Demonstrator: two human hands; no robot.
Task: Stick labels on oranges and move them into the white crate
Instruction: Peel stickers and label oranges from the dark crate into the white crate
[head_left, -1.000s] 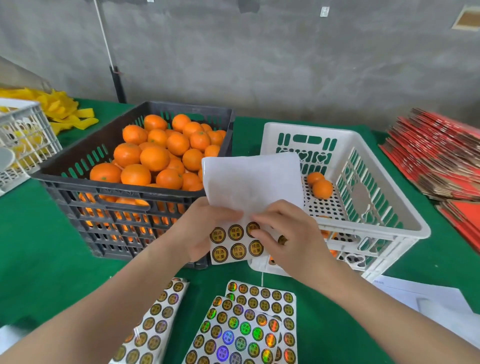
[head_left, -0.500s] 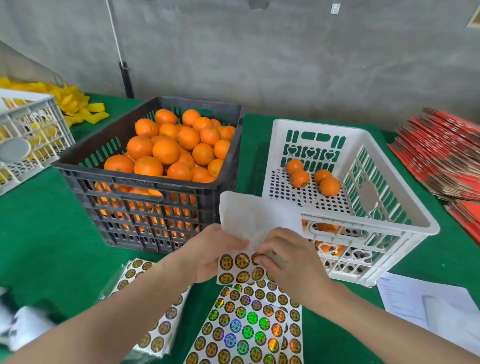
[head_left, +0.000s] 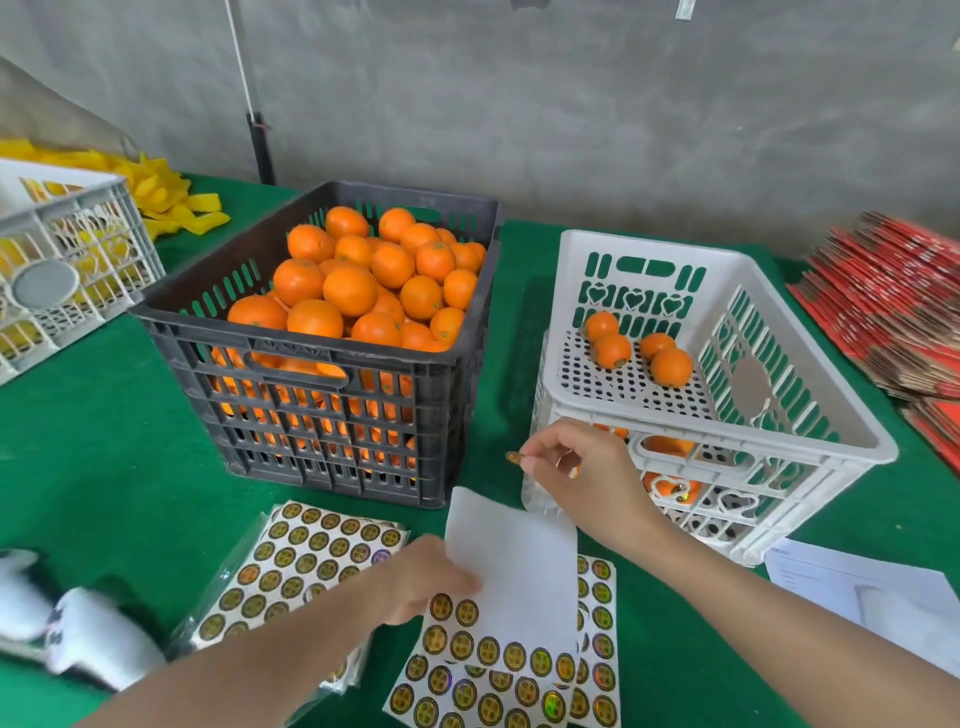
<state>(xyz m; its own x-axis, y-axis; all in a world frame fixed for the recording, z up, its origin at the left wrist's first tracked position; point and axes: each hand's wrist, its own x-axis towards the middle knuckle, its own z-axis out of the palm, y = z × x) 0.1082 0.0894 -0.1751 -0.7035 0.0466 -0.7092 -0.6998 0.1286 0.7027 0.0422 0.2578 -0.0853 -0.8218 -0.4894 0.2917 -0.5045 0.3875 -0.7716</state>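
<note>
The right hand (head_left: 576, 467) pinches a peeled label (head_left: 514, 458); the left hand (head_left: 421, 582) grips the label sheet (head_left: 511, 571). Held by one edge, the label could fold onto itself.

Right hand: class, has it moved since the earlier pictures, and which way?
Yes. The right hand has left the label sheet and moved away from the person, toward the near left corner of the white crate, pinching a peeled label.

Left of black crate (head_left: 426, 374): grey basket (head_left: 78, 270), cut by frame edge.
Front-left: white object (head_left: 88, 639), blurred, unidentifiable.
Front: label sheet (head_left: 514, 582) in left hand (head_left: 415, 582) covers part of the lower sheets (head_left: 597, 613).
Right: label (head_left: 514, 458) pinched by right hand (head_left: 587, 478), print unreadable.
Far right: red stack (head_left: 893, 312), cut off.
</note>
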